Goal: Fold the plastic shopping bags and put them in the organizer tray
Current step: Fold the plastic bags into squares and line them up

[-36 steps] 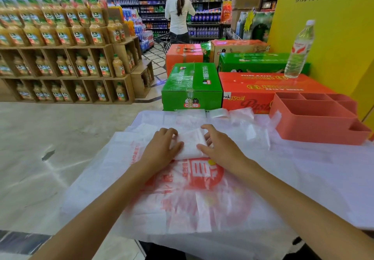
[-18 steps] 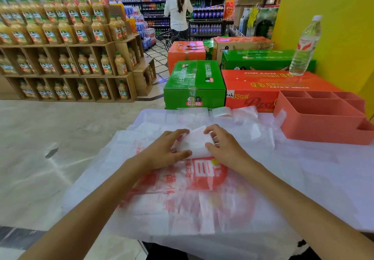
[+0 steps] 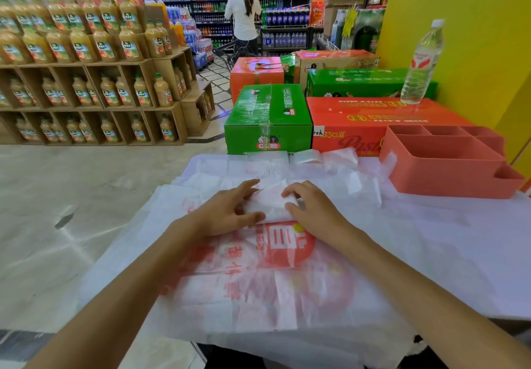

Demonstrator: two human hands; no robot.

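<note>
Both hands pinch the folded bag (grip curled, forearms converging).

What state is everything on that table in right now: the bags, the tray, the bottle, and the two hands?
Folded bag: small white packet, held between both hands.
Flat bags: unfolded, spread over the table.
Tray: upright, its visible compartments hold nothing.
Water bottle: standing upright on the red box, cap on.
Left hand: grip on the packet's left edge.
Right hand: grip on the packet's right edge.
</note>
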